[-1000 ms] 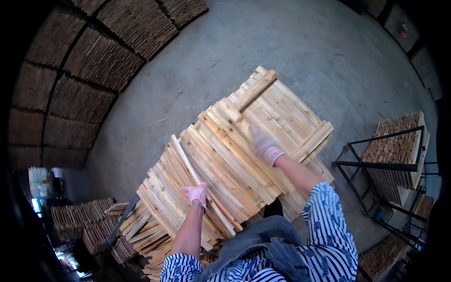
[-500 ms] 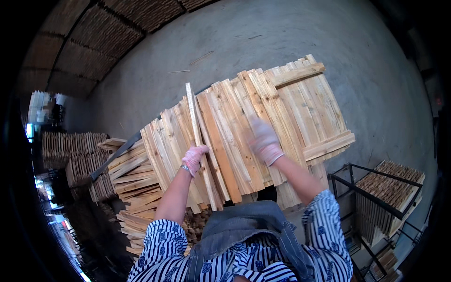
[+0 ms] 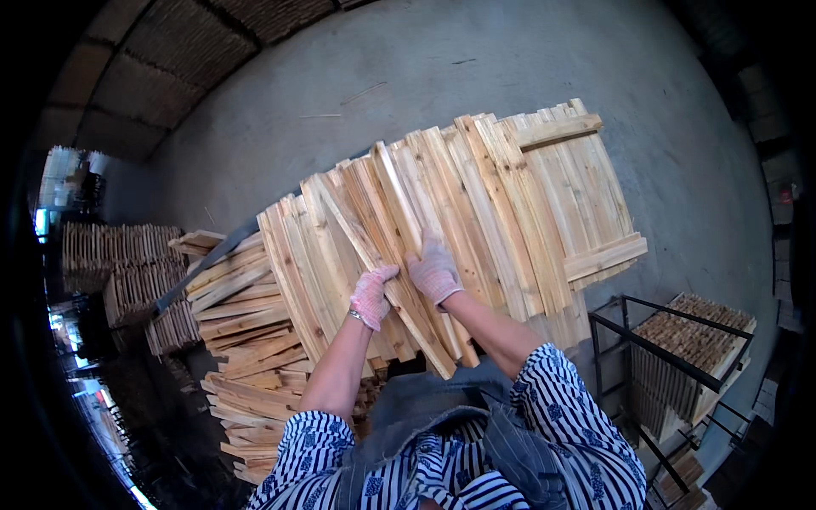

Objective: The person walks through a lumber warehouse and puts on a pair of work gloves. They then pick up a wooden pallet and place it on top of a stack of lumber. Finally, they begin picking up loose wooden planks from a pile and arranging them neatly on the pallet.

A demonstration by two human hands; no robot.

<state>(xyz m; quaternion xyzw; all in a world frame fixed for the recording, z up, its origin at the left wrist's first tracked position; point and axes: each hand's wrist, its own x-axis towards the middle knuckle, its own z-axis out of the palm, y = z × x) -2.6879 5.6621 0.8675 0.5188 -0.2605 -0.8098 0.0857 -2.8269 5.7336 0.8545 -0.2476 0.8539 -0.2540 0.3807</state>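
Note:
My left hand (image 3: 372, 297), in a pinkish knit glove, is closed round a wooden slat (image 3: 347, 223) lying slantwise over the others. Close to its right, my right hand (image 3: 435, 274), also gloved, grips a second wooden slat (image 3: 393, 185), which looks tipped on its edge. Its fingertips are partly hidden. Beneath both hands spreads a row of pale wooden slats (image 3: 497, 212), laid side by side and overlapping. Two short crosspieces, an upper one (image 3: 558, 132) and a lower one (image 3: 605, 257), lie across the slats at the right end.
A heap of loose slats (image 3: 246, 357) lies to the left, beside a dark strap-like bar (image 3: 208, 268). Stacked wood (image 3: 123, 268) stands farther left. At the lower right is a black metal frame (image 3: 659, 344) with bundled slats (image 3: 693, 327). Grey concrete floor (image 3: 510, 59) stretches beyond.
My right hand has come left, beside my left hand, and now grips a slat. The slat in my left hand has swung from nearly upright to a slant, its far end leftward.

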